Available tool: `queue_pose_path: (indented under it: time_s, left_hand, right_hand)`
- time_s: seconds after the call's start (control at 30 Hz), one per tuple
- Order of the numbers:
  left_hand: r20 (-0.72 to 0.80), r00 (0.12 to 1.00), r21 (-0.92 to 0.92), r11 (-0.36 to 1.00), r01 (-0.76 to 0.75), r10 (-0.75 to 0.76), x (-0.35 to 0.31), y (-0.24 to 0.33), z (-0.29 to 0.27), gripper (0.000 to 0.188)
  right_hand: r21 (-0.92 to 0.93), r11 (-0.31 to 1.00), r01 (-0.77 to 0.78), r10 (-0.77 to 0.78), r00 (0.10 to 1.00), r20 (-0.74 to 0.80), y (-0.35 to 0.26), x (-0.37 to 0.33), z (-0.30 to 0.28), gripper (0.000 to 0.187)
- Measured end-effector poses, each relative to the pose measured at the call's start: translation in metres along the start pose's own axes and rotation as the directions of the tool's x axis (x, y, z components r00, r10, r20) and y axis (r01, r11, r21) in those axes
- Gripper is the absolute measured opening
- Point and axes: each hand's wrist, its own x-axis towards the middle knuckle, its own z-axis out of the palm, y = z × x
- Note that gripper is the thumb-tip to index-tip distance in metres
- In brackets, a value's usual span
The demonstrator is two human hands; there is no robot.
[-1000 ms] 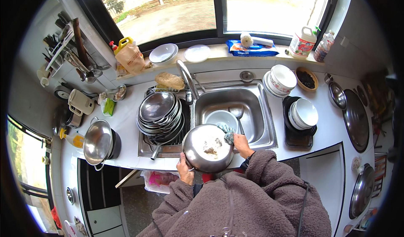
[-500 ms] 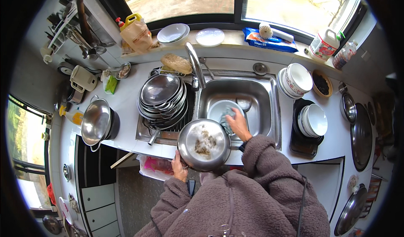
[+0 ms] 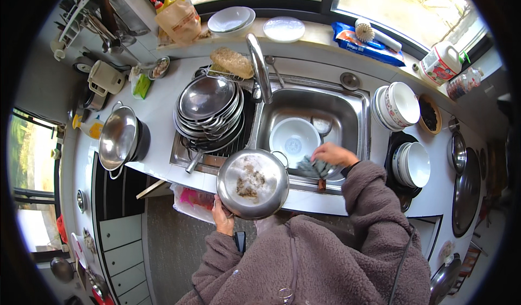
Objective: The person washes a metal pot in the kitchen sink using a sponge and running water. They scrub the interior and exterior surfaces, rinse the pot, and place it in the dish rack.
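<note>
My left hand (image 3: 222,219) grips the rim of a steel pot (image 3: 271,188). The pot is tilted with its underside up, showing brown stains and whitish patches, and a small loop handle shows at its far right edge. Over the front of the sink (image 3: 355,110), my right hand (image 3: 335,156) pinches a crumpled grey-green cloth (image 3: 313,168), apart from the pot. A white bowl (image 3: 279,137) sits in the basin beside a ladle (image 3: 321,126). Just below the cloth is a small brown thing (image 3: 322,184) I cannot make out.
Left of the faucet (image 3: 259,69) rises a stack of steel lids and pans (image 3: 209,99). A steel two-handled pot (image 3: 116,137) stands farther left. Bowls (image 3: 404,104) are stacked right of the sink, with more white bowls (image 3: 418,164) on a black tray. Plates and bottles line the windowsill.
My right hand and the cloth have moved from beside the pot toward the right and nearer. The pot has shifted slightly left, and its loop handle now shows. The view has turned a little.
</note>
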Motion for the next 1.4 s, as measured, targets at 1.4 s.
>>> queue_pose_path:
  time_s: [1.4]
  left_hand:
    - [-0.188,0.968,-0.033,0.987,0.16,-0.163,0.004,0.028,-0.03,0.036]
  right_hand:
    - [-0.573,0.78,0.253,-0.59,0.602,-0.538,-0.063,0.209,0.039,0.008]
